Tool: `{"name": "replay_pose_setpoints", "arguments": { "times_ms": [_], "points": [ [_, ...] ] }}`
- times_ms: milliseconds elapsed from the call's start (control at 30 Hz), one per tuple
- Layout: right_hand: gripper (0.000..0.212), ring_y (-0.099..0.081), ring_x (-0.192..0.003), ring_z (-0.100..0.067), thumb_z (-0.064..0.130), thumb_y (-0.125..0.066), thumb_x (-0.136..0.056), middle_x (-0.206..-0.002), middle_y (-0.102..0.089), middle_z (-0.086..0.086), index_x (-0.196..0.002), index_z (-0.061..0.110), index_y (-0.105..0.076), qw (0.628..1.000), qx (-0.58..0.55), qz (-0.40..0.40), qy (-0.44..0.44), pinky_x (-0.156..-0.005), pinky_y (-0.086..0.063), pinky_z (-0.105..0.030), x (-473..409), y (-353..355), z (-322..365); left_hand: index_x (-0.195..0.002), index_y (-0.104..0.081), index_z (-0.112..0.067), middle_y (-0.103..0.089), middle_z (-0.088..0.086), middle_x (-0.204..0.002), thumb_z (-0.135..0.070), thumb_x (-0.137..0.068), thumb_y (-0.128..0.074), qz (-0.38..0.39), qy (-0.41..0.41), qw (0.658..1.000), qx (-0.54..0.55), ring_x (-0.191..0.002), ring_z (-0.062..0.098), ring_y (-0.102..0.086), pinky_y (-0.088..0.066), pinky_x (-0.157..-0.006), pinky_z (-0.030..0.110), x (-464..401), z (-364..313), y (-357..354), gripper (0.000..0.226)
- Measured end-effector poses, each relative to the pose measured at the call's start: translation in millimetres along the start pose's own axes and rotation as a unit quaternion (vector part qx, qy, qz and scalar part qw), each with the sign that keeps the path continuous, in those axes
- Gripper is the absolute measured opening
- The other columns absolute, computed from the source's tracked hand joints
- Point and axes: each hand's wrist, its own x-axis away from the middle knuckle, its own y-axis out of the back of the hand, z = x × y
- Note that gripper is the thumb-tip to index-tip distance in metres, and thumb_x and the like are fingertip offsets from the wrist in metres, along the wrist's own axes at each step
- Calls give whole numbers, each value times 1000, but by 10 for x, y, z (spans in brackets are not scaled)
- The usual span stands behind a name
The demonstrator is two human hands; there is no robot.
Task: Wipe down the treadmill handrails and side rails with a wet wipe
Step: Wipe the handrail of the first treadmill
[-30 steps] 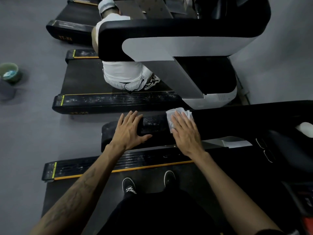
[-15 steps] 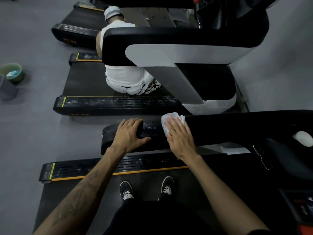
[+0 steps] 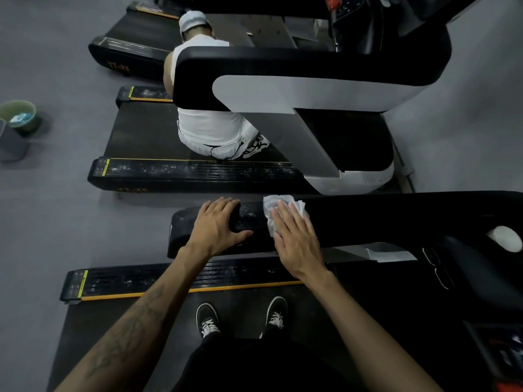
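A wide black handrail (image 3: pixel 382 219) of the treadmill runs across the middle of the head view, ending at the left. My right hand (image 3: pixel 297 239) lies flat on it with straight fingers, pressing a crumpled white wet wipe (image 3: pixel 273 206) onto the rail's top. My left hand (image 3: pixel 216 224) rests over the rail's left end, fingers over the far edge and thumb on the near face. A dusty patch shows on the rail between the two hands. Below the handrail lies the black side rail (image 3: pixel 169 281) with an orange stripe.
A person in white (image 3: pixel 209 123) crouches on the neighbouring treadmill (image 3: pixel 135 142) beyond the rail. A green bucket (image 3: pixel 19 116) stands on the grey floor at far left. My feet in black shoes (image 3: pixel 240 318) stand on the belt. The console area (image 3: pixel 467 264) is at right.
My right hand has slid the wipe a little to the left along the handrail, closer to my left hand. The left hand keeps its place on the rail's end.
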Motion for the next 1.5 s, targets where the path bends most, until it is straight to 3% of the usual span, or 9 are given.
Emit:
{"name": "replay_pose_setpoints", "arguments": {
  "times_ms": [133,367,633,833,933,1067,1200,1333,1500],
  "points": [
    [66,-11,-158,-26,34,-32,-99,-169,-19,-9,-160,9,-28,999,-19,-2,-46,-127,-12,-51,-160,-90,324,-152,-43,-18,-48,5,-155,-72,-81,-68,-2,-2,1000,1,-147,23,-38,-21,-125,46,-1,-10,13,92],
    [60,-11,-158,-20,30,-33,-103,-170,-19,-1,-161,19,-28,998,0,3,65,-128,-9,-44,-73,-9,15,-150,-46,-18,-51,5,-151,-69,-81,-70,-4,-10,1000,1,-143,23,-42,-25,-123,46,-5,5,21,90],
    [57,-41,-145,-28,35,-25,-103,-148,-56,-6,-144,12,-57,996,-26,-11,-79,-123,-13,-44,-487,13,194,-149,-47,-18,-52,5,-151,-67,-80,-72,-2,-8,1000,2,-143,24,-43,-24,-123,45,4,-1,24,89],
    [53,-40,-146,-27,38,-35,-101,-152,-52,-7,-146,19,-55,999,-31,-9,6,-125,-6,-43,-454,16,243,-148,-49,-17,-54,6,-149,-77,-76,-55,-6,-13,1000,4,-141,24,-45,-27,-122,46,4,17,8,94],
    [52,-40,-145,-25,41,-38,-103,-152,-52,-7,-147,19,-54,999,-15,-27,17,-125,-12,-43,-367,75,21,-149,-47,-18,-52,6,-151,-74,-78,-62,-4,-12,1000,5,-144,24,-42,-23,-124,45,0,23,-9,92],
    [52,-53,-128,-26,43,-35,-102,-132,-64,-4,-137,16,-63,999,8,-19,-47,-119,-28,-47,-483,97,-99,-148,-49,-17,-54,6,-150,-79,-73,-52,-5,-2,1000,8,-143,25,-43,-24,-123,46,-7,17,-6,97],
    [62,-60,-112,-27,42,-15,-101,-113,-69,-3,-116,20,-70,994,36,44,-96,-109,-28,-41,-802,103,164,-147,-49,-18,-54,4,-149,-82,-72,-49,-3,-4,1000,6,-142,23,-44,-27,-122,45,-19,29,-7,98],
    [42,-55,-122,-27,34,-27,-110,-128,-64,-1,-130,23,-63,993,48,98,-51,-110,-28,-42,-933,64,398,-148,-49,-18,-52,5,-151,-81,-73,-50,3,0,1000,11,-144,24,-43,-24,-123,45,-15,37,-11,98],
    [46,-49,-131,-19,34,-35,-102,-139,-58,7,-143,26,-55,997,-45,48,29,-115,-26,-38,-686,75,231,-152,-43,-19,-47,5,-156,-70,-82,-68,4,-4,1000,6,-149,23,-35,-18,-125,43,-6,27,-11,91]
  ]
}}
